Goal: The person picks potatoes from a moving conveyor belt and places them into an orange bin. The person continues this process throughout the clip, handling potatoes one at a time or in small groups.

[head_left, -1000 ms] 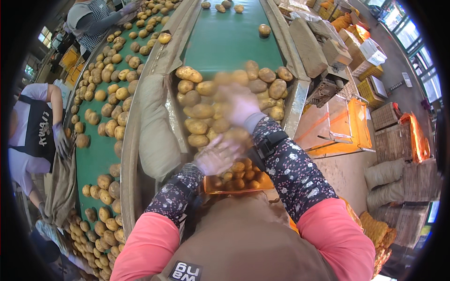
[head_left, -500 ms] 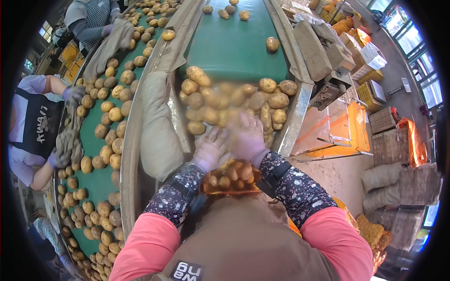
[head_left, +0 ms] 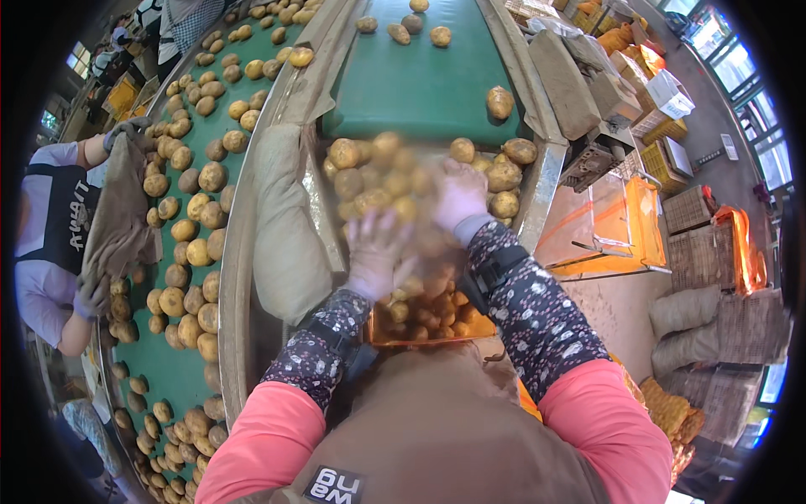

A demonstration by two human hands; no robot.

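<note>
At the end of a green conveyor belt (head_left: 411, 92), a heap of potatoes (head_left: 369, 172) lies on a chute, its middle smeared by motion. My left hand (head_left: 376, 252), in a thin pale glove, rests against the heap's near edge with fingers spread. Farther forward and to the right, my right hand (head_left: 462, 197) reaches among the potatoes; blur and potatoes obscure its fingers. Below my hands, an orange-lined container (head_left: 483, 326) holds several potatoes, and blurred ones are dropping toward it between my wrists.
A grey padded cloth (head_left: 290, 227) covers the chute's left side. Beyond it runs another belt (head_left: 189, 370) with many potatoes, where a co-worker (head_left: 54, 227) holds a grey cloth (head_left: 122, 210). Right of me stands a metal frame with an orange bag (head_left: 642, 223); crates (head_left: 705, 252) are stacked behind.
My right hand has moved forward and right, apart from my left. Potatoes have shifted down the chute, and more fill the container. The co-worker's cloth has swung lower.
</note>
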